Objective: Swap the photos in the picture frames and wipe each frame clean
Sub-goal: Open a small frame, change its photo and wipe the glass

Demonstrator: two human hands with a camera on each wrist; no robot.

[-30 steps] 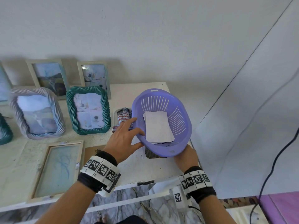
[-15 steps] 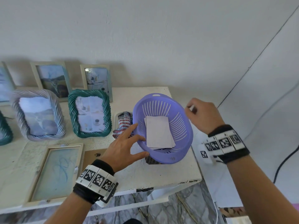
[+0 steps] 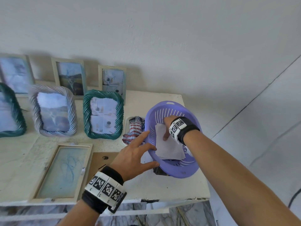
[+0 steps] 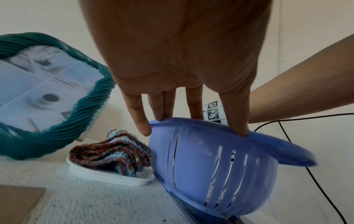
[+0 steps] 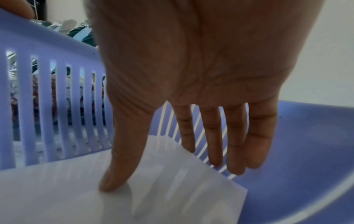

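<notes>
The right hand [image 3: 168,126] has come over the rim and down into the purple basket [image 3: 179,170]; its thumb now presses the top of the white photos [image 3: 169,147] stacked inside, fingers [image 5: 235,144] straight, nothing pinched yet. The left hand [image 3: 133,157] stays spread against the basket's near rim (steadying its tilt). Left of the basket, the emptied wooden frame [image 3: 63,172] lies flat on the surface [image 3: 162,186], probably awaiting one.
</notes>
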